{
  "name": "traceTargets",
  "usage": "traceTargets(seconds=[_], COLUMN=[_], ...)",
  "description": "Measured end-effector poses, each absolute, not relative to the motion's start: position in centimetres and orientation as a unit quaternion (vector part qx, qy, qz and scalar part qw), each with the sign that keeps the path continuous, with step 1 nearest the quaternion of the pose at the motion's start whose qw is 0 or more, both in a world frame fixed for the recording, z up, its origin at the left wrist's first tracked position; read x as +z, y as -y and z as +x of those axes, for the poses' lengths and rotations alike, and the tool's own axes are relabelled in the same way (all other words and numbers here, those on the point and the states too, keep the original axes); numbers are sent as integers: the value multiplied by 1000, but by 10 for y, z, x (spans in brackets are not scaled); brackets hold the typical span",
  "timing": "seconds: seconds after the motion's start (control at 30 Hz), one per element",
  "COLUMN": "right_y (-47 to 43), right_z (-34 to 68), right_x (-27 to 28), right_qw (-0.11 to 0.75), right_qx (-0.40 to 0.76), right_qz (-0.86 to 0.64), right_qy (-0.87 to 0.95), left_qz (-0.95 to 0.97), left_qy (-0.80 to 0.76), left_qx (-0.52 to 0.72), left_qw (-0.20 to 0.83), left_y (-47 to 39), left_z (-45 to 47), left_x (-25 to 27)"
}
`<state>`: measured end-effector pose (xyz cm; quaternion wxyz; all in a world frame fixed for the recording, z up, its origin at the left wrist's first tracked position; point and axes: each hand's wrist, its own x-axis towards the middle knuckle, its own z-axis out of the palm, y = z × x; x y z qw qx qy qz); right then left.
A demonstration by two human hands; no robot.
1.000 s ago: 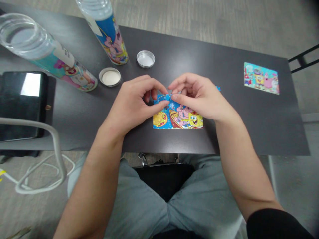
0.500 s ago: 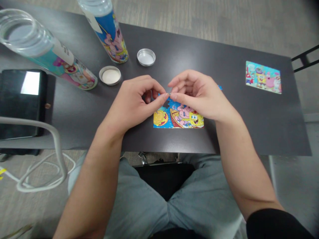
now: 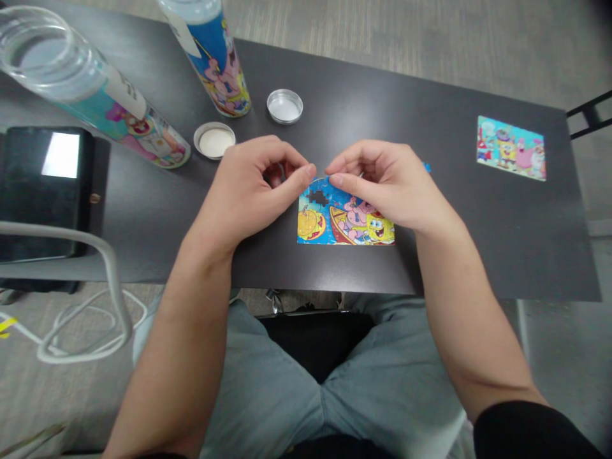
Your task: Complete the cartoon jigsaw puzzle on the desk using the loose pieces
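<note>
A cartoon jigsaw puzzle (image 3: 351, 223) lies flat near the table's front edge, with a dark gap in its upper left part. My left hand (image 3: 261, 191) is at its upper left corner, thumb and forefinger pinched together. Whatever may be between them is hidden. My right hand (image 3: 382, 182) covers the puzzle's upper right part, its thumb and forefinger closed over the top edge. I cannot make out what they hold. Just beyond this hand a bit of a blue puzzle piece (image 3: 427, 167) shows.
Two clear tubes with cartoon wraps, a teal one (image 3: 129, 121) and a blue one (image 3: 220, 70), stand at the left. Near them lie two round metal lids, one (image 3: 215, 140) partly behind my left hand, another (image 3: 285, 106) farther back. A second cartoon puzzle (image 3: 511, 150) lies right; a black device (image 3: 43, 197) sits far left.
My fingertips, which met above the puzzle's top edge, have drawn apart. The left hand has shifted slightly left, uncovering more of the gap. The view has shifted slightly.
</note>
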<state>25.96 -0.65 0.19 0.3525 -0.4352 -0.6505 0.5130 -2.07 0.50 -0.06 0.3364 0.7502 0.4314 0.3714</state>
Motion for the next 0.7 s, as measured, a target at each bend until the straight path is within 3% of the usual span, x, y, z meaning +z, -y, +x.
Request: traceTargets(seconds=[0.23,0.7], right_y=[10,7], right_z=[254,254], right_x=[10,4], right_qw=[270,278], right_qx=[457,390], right_qz=[-480,-443], right_qy=[699,758], left_qz=[728,746], left_qy=[-510,-516], left_qx=[347,308], left_qw=[299,285], left_y=[-5,-4], left_z=[-22,-20], left_x=[0,-2])
